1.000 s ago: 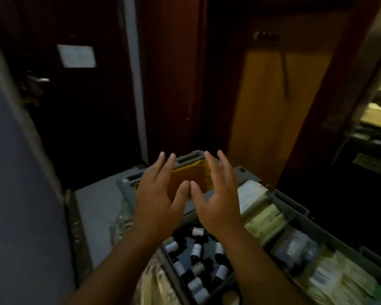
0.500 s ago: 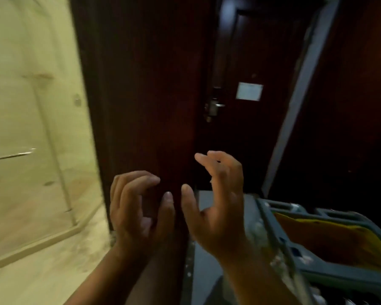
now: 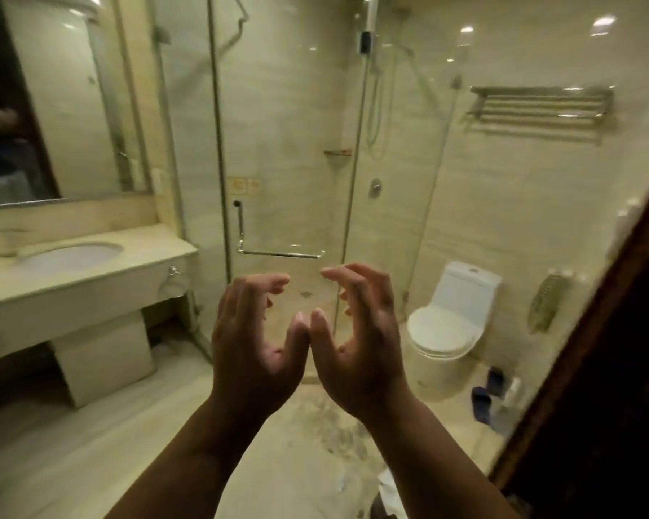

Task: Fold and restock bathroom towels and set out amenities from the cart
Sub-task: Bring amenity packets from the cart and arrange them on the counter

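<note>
Forearms rise from the bottom edge and end in the left hand (image 3: 255, 342) and the right hand (image 3: 360, 342), held up side by side in mid-air with palms turned toward each other. Each grip is loose, the fingers half curled over the palm and holding nothing, and the two thumb tips nearly meet between them. Below the right forearm, at the bottom edge, a white crumpled cloth (image 3: 388, 488) lies on the pale floor (image 3: 128, 443); whether it is a towel cannot be told. A dark wooden door frame (image 3: 596, 368) runs up the right side. To the left stands a pale stone surface (image 3: 102, 279) with an oval basin (image 3: 72, 256) sunk into it, and a metal ring (image 3: 171, 282) hangs from its front edge. To the right a white toilet (image 3: 446, 324) stands with its lid down, with small dark things (image 3: 482, 402) on the floor beside it. Beyond the hands is the glass shower door (image 3: 289, 144), carrying a metal rail (image 3: 280, 253) low across it. A mirror (image 3: 53, 106) hangs above the basin. High on the far wall, above the toilet, a metal towel rack (image 3: 540, 106) is fixed
</note>
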